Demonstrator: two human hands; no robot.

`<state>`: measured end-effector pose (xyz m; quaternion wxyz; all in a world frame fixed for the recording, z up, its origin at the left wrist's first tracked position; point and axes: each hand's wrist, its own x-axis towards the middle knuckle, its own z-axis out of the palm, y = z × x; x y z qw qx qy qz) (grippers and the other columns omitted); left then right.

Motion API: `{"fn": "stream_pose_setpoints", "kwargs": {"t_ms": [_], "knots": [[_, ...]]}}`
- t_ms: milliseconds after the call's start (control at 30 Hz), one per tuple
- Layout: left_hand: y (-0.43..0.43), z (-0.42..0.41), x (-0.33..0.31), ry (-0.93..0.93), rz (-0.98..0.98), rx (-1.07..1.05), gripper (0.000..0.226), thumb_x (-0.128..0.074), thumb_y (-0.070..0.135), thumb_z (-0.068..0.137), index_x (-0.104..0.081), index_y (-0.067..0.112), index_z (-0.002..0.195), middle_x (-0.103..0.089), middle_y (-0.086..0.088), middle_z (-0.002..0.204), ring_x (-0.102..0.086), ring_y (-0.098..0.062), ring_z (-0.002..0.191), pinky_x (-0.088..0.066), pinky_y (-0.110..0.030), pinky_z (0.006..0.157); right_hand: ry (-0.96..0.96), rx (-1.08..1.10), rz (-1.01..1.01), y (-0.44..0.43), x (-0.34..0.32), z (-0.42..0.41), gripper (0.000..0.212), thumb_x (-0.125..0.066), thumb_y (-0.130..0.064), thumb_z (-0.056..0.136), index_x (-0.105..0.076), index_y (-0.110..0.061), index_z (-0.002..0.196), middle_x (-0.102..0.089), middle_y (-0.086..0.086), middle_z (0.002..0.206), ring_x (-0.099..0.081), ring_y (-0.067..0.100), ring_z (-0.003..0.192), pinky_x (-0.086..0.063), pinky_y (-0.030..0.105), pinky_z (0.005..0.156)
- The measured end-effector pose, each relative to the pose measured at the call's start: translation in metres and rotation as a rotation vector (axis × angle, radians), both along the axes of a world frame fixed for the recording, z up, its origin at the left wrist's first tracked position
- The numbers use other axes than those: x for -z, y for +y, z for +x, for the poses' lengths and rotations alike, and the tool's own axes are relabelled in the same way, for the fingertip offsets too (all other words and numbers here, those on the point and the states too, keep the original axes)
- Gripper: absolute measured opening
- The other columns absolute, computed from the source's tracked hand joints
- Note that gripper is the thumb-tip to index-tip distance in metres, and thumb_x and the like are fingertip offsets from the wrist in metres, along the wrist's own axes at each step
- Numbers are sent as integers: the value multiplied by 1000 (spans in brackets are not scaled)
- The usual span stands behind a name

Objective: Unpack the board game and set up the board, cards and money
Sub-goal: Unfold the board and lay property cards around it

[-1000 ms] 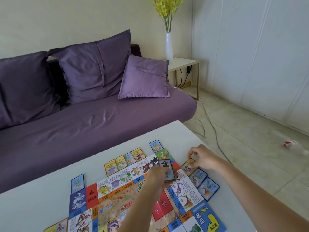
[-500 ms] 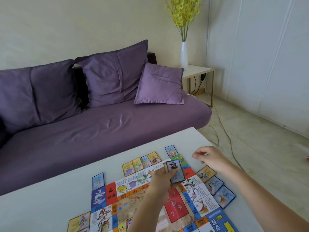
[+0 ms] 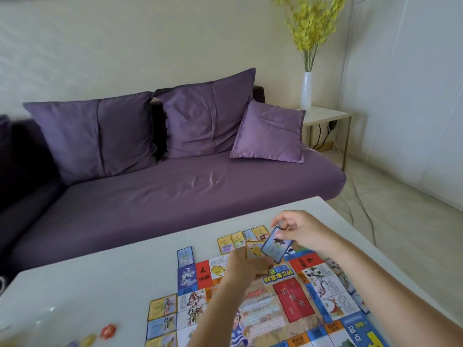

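One board under two hands. The left hand grips a yellow-topped stack, count unclear; the right hand pinches one dark-edged card. Beyond the left hand, four cards in a row; left of it, one blue card and three cards in a column. Three cushions behind.

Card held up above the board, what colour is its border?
The card has a dark blue border around a pale blue face; the head view shows it.

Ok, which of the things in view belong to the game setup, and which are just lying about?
Job in hand: game board; blue card pinched by the right hand; card stack held in the left hand; laid-out cards along the board's edges; small pieces, blurred, probably game tokens.

Lying about: sofa; cushions; vase of yellow flowers; side table.
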<state>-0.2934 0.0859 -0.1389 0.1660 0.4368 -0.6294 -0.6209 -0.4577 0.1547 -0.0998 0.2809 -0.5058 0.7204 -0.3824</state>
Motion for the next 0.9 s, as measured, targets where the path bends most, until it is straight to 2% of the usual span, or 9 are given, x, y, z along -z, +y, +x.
{"fn": "stream_pose_setpoints", "kwargs": {"t_ms": [133, 200, 267, 400, 467, 600, 700, 800, 900], "knots": [[-9, 15, 0, 25, -15, -102, 12, -73, 16, 82, -63, 9, 82, -70, -7, 75, -61, -18, 64, -50, -28, 63, 82, -51, 73, -10, -4, 8, 17, -67, -16, 88, -74, -31, 94, -66, -13, 65, -41, 8, 46, -33, 17, 49], [-16, 17, 2, 42, -2, -168, 15, -73, 17, 82, -64, 6, 87, -71, -8, 79, -62, -18, 66, -51, -30, 66, 135, -66, 101, -15, -4, 11, 12, -70, -20, 87, -76, -29, 93, -63, -21, 58, -48, -1, 44, -32, 9, 50], [-24, 15, 1, 85, 12, -198, 7, -69, 12, 85, -65, 7, 87, -70, -6, 80, -63, -16, 68, -53, -27, 66, 183, -66, 113, -24, -3, 11, 8, -73, -22, 84, -78, -24, 91, -63, -25, 64, -59, -12, 58, -36, 5, 58], [-41, 5, -1, 180, 117, -233, 30, -44, 4, 95, -68, 12, 80, -67, -5, 79, -61, -17, 74, -52, -29, 73, 127, 23, 182, -40, 6, -7, 3, -76, -21, 82, -77, -20, 83, -64, -9, 56, -50, -3, 41, -34, 10, 44], [-50, -1, 2, 191, 176, -226, 31, -39, 2, 97, -67, 9, 88, -67, -7, 86, -62, -18, 80, -52, -29, 74, 32, 151, 178, -47, 16, -24, 3, -76, -19, 81, -77, -18, 79, -69, 0, 59, -54, 7, 48, -36, 15, 46], [-70, -18, 14, 187, 266, -243, 31, -41, 0, 98, -64, 13, 81, -66, -7, 89, -62, -22, 87, -52, -36, 84, -88, 343, 158, -65, 40, -49, 5, -76, -14, 80, -75, -10, 83, -73, 7, 68, -64, 14, 60, -45, 20, 55], [-79, -34, 27, 146, 294, -214, 27, -45, 1, 97, -65, 15, 84, -66, -9, 102, -63, -25, 96, -53, -37, 87, -42, 360, 190, -77, 57, -53, 7, -76, -17, 81, -73, -11, 79, -68, 1, 58, -61, 10, 53, -41, 19, 51], [-85, -49, 39, 111, 309, -206, 17, -48, 2, 96, -63, 9, 97, -67, -11, 102, -65, -23, 90, -55, -38, 88, -12, 373, 207, -87, 70, -56, 12, -75, -20, 82, -72, -8, 78, -64, -2, 54, -57, 9, 49, -42, 22, 56], [-87, -58, 44, 92, 295, -186, 14, -49, 4, 96, -60, 10, 89, -65, -11, 94, -62, -24, 85, -53, -38, 86, -33, 376, 226, -91, 76, -58, 19, -74, -23, 83, -71, -8, 71, -63, 1, 55, -55, 11, 50, -43, 24, 59]]}}
